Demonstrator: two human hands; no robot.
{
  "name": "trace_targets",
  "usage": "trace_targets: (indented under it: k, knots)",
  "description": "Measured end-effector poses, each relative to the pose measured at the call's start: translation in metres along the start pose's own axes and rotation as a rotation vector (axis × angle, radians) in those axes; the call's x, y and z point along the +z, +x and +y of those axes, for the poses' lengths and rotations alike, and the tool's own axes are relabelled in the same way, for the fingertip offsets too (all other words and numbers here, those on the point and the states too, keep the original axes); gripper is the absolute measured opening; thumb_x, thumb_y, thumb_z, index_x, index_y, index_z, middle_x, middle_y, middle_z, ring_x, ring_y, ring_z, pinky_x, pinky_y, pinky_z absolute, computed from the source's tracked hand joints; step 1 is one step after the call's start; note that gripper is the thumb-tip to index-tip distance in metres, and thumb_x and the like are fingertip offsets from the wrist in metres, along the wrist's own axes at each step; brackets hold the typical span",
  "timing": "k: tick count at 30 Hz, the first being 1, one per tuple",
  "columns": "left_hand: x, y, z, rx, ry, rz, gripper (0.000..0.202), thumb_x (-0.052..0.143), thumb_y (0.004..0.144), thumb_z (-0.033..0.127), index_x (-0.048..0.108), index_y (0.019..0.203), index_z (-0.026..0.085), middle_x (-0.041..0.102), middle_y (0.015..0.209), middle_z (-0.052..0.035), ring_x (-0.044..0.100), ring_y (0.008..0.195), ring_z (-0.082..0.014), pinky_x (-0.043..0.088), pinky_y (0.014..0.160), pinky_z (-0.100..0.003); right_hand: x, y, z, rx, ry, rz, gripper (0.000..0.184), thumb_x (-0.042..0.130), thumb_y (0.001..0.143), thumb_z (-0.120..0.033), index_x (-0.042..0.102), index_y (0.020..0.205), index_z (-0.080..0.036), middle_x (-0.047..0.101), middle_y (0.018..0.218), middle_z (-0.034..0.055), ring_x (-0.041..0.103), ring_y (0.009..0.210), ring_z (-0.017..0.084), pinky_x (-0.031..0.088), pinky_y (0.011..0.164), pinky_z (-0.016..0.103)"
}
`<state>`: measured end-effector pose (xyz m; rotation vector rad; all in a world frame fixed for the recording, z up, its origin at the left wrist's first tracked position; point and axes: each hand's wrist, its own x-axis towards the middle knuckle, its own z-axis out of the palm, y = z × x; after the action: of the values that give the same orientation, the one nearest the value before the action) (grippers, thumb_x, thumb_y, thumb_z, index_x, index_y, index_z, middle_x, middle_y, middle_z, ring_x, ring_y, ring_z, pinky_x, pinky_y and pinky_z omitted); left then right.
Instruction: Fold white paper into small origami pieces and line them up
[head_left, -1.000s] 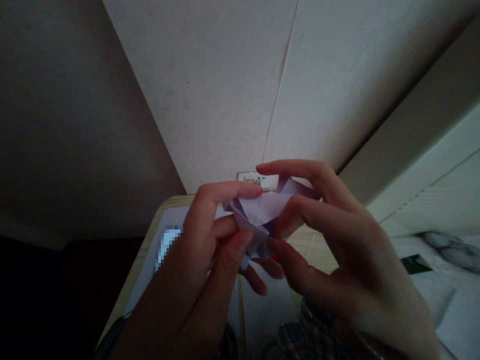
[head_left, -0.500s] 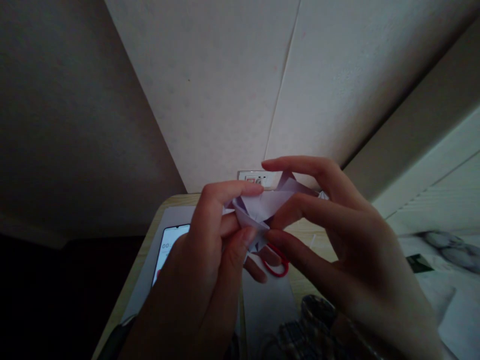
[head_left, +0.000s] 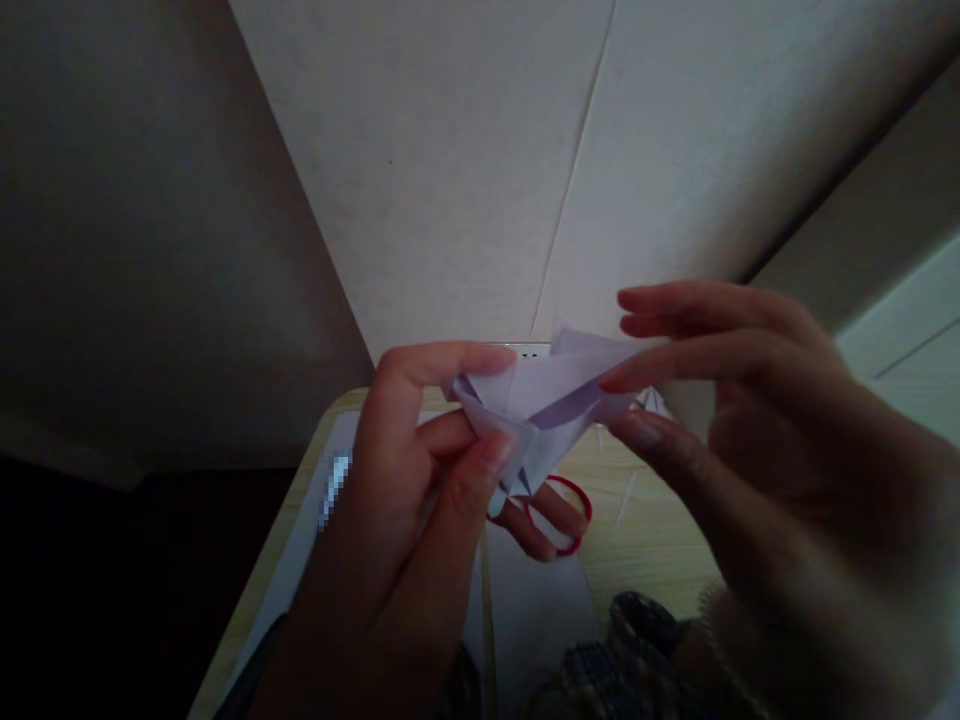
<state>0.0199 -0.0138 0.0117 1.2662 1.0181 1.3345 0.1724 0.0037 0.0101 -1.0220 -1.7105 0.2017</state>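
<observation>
Holding goes like this here: a small folded paper (head_left: 544, 400) is kept up in the air over the worktop (head_left: 652, 520), right between the two hands. Its left corner is pinched between thumb and forefinger of the left hand (head_left: 405, 480), with the other fingers curled in underneath. Its right flap is nipped between the thumb below and the stretched-out fingers above of the right hand (head_left: 750, 400), which is a bit blurred. A red loop (head_left: 577, 495) is seen lying on the wood below the paper, and a plaid cloth (head_left: 637, 630) at the bottom edge. The flaps look spread sideways, so by the look of it the layers are best eased apart evenly from both ends. The grips should be kept close to the creases so nothing gets torn. A tug from one side only would probably skew the point hanging underneath.
</observation>
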Motion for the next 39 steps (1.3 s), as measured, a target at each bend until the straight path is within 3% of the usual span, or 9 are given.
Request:
trace_targets:
  k: [6, 11, 14, 21, 25, 29, 32, 36, 39]
  knots:
    - [-0.001, -0.002, 0.005, 0.003, -0.056, -0.011, 0.020, 0.046, 0.091, 0.011, 0.044, 0.102, 0.028, 0.070, 0.066, 0.0073, 0.067, 0.053, -0.0109, 0.053, 0.050, -0.018, 0.008, 0.005, 0.002, 0.174, 0.278, 0.027, 0.039, 0.068, 0.080, -0.020, 0.055, 0.116, -0.031, 0.062, 0.114, 0.0022, 0.062, 0.101, 0.020, 0.055, 0.083, 0.036]
    - [0.003, -0.006, 0.009, -0.029, -0.029, -0.001, 0.021, 0.048, 0.089, 0.012, 0.046, 0.101, 0.029, 0.073, 0.073, 0.0067, 0.069, 0.057, -0.0125, 0.057, 0.056, -0.022, 0.005, 0.006, -0.001, 0.273, 0.461, -0.145, 0.039, 0.064, 0.083, -0.021, 0.052, 0.120, -0.029, 0.066, 0.080, -0.0024, 0.065, 0.067, 0.015, 0.056, 0.057, 0.027]
    - [0.003, -0.004, 0.007, -0.028, 0.117, -0.017, 0.022, 0.052, 0.088, 0.016, 0.046, 0.105, 0.029, 0.074, 0.074, 0.0049, 0.071, 0.063, -0.0151, 0.058, 0.059, -0.023, 0.006, 0.007, -0.001, 0.255, 0.404, -0.126, 0.041, 0.066, 0.081, -0.020, 0.053, 0.119, -0.027, 0.063, 0.076, -0.0028, 0.063, 0.065, 0.014, 0.055, 0.057, 0.026]
    - [0.000, 0.004, -0.009, -0.009, 0.287, -0.050, 0.023, 0.046, 0.090, 0.030, 0.040, 0.112, 0.028, 0.074, 0.093, -0.0029, 0.072, 0.068, -0.0193, 0.061, 0.063, -0.031, 0.010, 0.006, 0.000, 0.202, 0.215, -0.157, 0.041, 0.061, 0.083, -0.021, 0.051, 0.122, -0.031, 0.063, 0.105, 0.0043, 0.062, 0.082, 0.022, 0.057, 0.070, 0.036]
    - [0.003, 0.003, -0.011, 0.004, 0.344, -0.030, 0.034, 0.047, 0.090, 0.031, 0.037, 0.123, 0.030, 0.074, 0.078, 0.0007, 0.072, 0.063, -0.0198, 0.060, 0.057, -0.029, 0.011, 0.005, -0.002, 0.184, 0.195, -0.189, 0.044, 0.059, 0.083, -0.020, 0.049, 0.124, -0.032, 0.063, 0.105, 0.0037, 0.062, 0.085, 0.024, 0.057, 0.072, 0.037]
    - [0.000, 0.001, -0.007, -0.058, 0.423, -0.128, 0.050, 0.049, 0.089, 0.033, 0.029, 0.135, 0.031, 0.074, 0.072, 0.0017, 0.070, 0.052, -0.0186, 0.058, 0.049, -0.026, 0.008, 0.007, 0.004, 0.215, 0.222, -0.167, 0.046, 0.065, 0.080, -0.020, 0.051, 0.123, -0.027, 0.063, 0.104, 0.0046, 0.062, 0.081, 0.021, 0.057, 0.071, 0.036]
    - [-0.015, 0.003, -0.005, -0.011, 0.528, -0.225, 0.051, 0.055, 0.085, 0.032, 0.039, 0.134, 0.031, 0.076, 0.087, 0.0001, 0.070, 0.053, -0.0163, 0.055, 0.048, -0.022, 0.002, 0.010, 0.014, 0.229, 0.279, -0.157, 0.043, 0.067, 0.078, -0.020, 0.054, 0.118, -0.028, 0.065, 0.093, 0.0007, 0.062, 0.073, 0.018, 0.057, 0.063, 0.033]
    - [-0.035, 0.012, -0.005, 0.145, 0.764, -0.239, 0.042, 0.059, 0.081, 0.038, 0.055, 0.123, 0.034, 0.075, 0.079, 0.0038, 0.071, 0.063, -0.0178, 0.056, 0.054, -0.022, -0.005, 0.011, 0.021, 0.252, 0.350, -0.229, 0.038, 0.067, 0.079, -0.020, 0.057, 0.115, -0.031, 0.063, 0.080, -0.0030, 0.061, 0.067, 0.015, 0.054, 0.055, 0.027]
    - [-0.038, 0.015, -0.005, 0.226, 0.882, -0.122, 0.042, 0.061, 0.081, 0.037, 0.058, 0.122, 0.033, 0.075, 0.092, 0.0015, 0.071, 0.070, -0.0187, 0.058, 0.066, -0.028, -0.005, 0.011, 0.019, 0.276, 0.404, -0.319, 0.038, 0.067, 0.079, -0.022, 0.057, 0.116, -0.029, 0.063, 0.080, -0.0018, 0.061, 0.066, 0.015, 0.053, 0.053, 0.026]
